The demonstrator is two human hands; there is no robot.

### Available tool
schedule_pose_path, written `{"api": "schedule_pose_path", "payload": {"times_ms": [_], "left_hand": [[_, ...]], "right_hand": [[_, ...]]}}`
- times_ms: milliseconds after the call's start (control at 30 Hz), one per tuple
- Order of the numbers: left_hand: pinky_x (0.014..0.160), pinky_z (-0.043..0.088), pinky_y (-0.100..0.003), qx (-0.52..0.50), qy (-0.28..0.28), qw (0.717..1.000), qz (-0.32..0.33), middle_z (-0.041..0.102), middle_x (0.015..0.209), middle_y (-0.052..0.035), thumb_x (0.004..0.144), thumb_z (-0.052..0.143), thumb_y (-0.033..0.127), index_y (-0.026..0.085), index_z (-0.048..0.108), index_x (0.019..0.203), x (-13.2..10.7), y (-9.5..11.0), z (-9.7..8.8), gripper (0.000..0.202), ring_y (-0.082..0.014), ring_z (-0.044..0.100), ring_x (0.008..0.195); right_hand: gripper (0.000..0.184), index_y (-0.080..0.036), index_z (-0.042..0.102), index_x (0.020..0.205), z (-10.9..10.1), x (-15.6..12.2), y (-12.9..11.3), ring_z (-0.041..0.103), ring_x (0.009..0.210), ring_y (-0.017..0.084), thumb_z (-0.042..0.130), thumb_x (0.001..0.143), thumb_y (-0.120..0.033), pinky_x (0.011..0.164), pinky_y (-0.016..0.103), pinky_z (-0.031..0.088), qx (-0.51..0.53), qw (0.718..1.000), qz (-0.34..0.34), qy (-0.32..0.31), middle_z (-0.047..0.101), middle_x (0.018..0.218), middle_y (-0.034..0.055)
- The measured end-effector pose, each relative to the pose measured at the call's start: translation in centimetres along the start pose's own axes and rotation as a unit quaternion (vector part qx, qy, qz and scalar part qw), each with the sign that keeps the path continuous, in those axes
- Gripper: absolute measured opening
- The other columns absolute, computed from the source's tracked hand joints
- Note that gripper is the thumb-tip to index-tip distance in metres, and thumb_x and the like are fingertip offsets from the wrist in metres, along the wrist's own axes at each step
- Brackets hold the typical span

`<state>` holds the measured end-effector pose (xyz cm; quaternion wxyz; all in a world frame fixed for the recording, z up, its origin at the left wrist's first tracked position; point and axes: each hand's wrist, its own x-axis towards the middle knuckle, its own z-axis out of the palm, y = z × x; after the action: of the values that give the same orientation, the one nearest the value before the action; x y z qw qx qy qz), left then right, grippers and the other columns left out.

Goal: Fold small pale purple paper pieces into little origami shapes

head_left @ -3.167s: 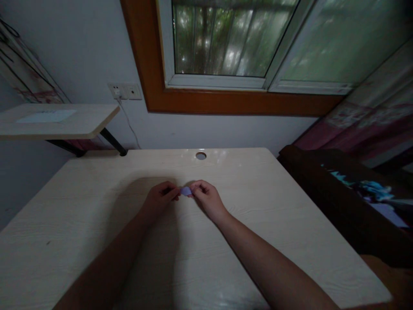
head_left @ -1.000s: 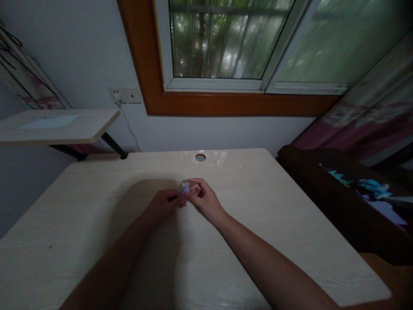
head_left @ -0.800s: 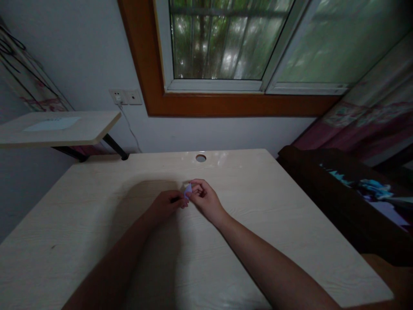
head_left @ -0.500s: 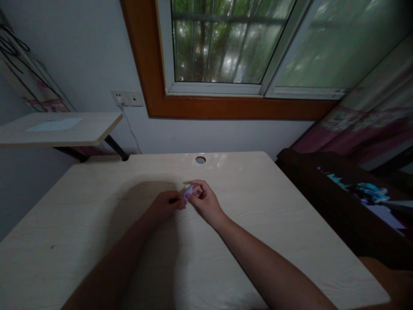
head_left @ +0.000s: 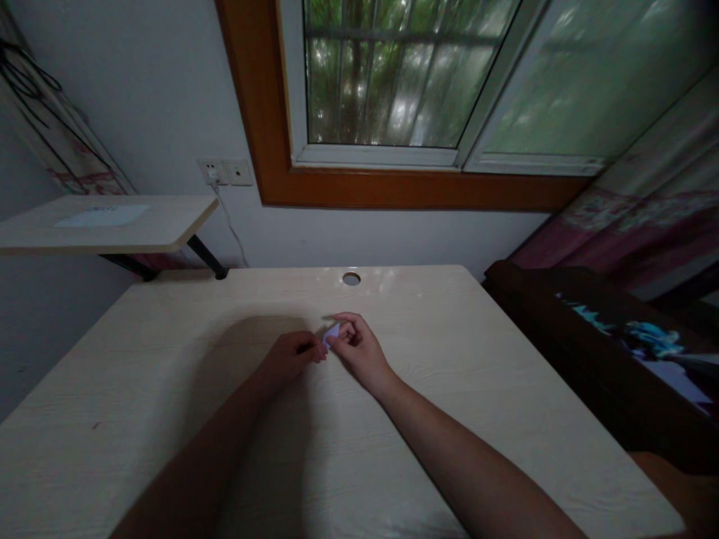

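Note:
A small pale-purple piece of folded paper (head_left: 332, 333) is held between my two hands, over the middle of the light wooden desk (head_left: 449, 337). My right hand (head_left: 359, 346) pinches its right side between thumb and fingers, with the index finger stretched out above it. From the left, my left hand (head_left: 295, 353) is closed with thumb and fingertips at the paper's lower left edge. The fingers cover part of the paper, so its full shape is hidden.
A raised shelf (head_left: 168, 238) with a white sheet (head_left: 104, 215) stands at the back left. A round cable hole (head_left: 351, 278) sits near the desk's back edge. To the right is a dark wooden surface (head_left: 562, 352) with a crumpled blue item (head_left: 654, 338). A window (head_left: 393, 90) is behind.
The view has shifted slightly, and the hands appear a little further right. The paper is tilted a bit differently between the fingers; both hands keep their hold.

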<state>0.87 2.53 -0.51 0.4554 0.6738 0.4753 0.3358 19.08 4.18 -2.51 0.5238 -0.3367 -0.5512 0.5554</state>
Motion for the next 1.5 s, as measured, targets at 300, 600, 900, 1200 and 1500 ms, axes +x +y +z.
{"api": "schedule_pose_path", "payload": {"times_ms": [300,600,900,1200,1500], "left_hand": [[0.070,0.045,-0.025,0.040,0.028,0.999,-0.010,0.070,0.073,-0.0021,0.081,0.062,0.039,0.017,0.069,0.077,0.08,-0.29,-0.04,0.024,-0.0165,0.063,0.071],[0.067,0.044,-0.024,0.005,0.026,0.999,-0.019,0.069,0.071,-0.0017,0.080,0.062,0.036,0.016,0.068,0.074,-0.09,0.26,-0.04,0.022,-0.0158,0.061,0.069],[0.067,0.044,-0.025,-0.020,0.025,0.999,-0.024,0.067,0.069,-0.0011,0.080,0.062,0.035,0.016,0.066,0.074,-0.01,-0.30,-0.01,0.020,-0.0157,0.061,0.068],[0.065,0.042,-0.024,-0.017,0.036,0.999,-0.021,0.065,0.069,-0.0010,0.081,0.061,0.038,0.016,0.065,0.074,0.02,-0.41,-0.02,0.024,-0.0143,0.058,0.067],[0.063,0.044,-0.024,-0.021,0.119,0.992,-0.023,0.062,0.069,-0.0005,0.086,0.053,0.040,0.016,0.063,0.076,0.12,0.10,-0.21,0.028,-0.0138,0.056,0.065]], "right_hand": [[0.040,-0.024,0.056,0.113,-0.21,-0.03,0.11,0.057,0.067,0.013,0.072,0.077,-0.028,0.064,0.026,0.044,-0.016,1.000,0.004,-0.008,0.062,0.077,-0.0023],[0.039,-0.024,0.056,0.112,0.07,-0.11,-0.44,0.057,0.066,0.013,0.071,0.077,-0.028,0.062,0.026,0.045,-0.030,0.999,0.009,-0.006,0.061,0.075,-0.0027],[0.040,-0.024,0.055,0.112,0.02,-0.06,-0.33,0.056,0.064,0.013,0.071,0.076,-0.026,0.062,0.026,0.044,-0.010,1.000,0.014,0.000,0.060,0.072,-0.0040],[0.039,-0.024,0.055,0.112,-0.04,0.07,-0.11,0.053,0.060,0.011,0.071,0.076,-0.026,0.059,0.025,0.044,0.003,1.000,0.011,0.015,0.057,0.069,-0.0056],[0.041,-0.024,0.054,0.113,-0.01,0.03,-0.49,0.055,0.062,0.012,0.071,0.076,-0.027,0.059,0.025,0.044,-0.003,1.000,0.016,-0.006,0.058,0.070,-0.0046]]}}
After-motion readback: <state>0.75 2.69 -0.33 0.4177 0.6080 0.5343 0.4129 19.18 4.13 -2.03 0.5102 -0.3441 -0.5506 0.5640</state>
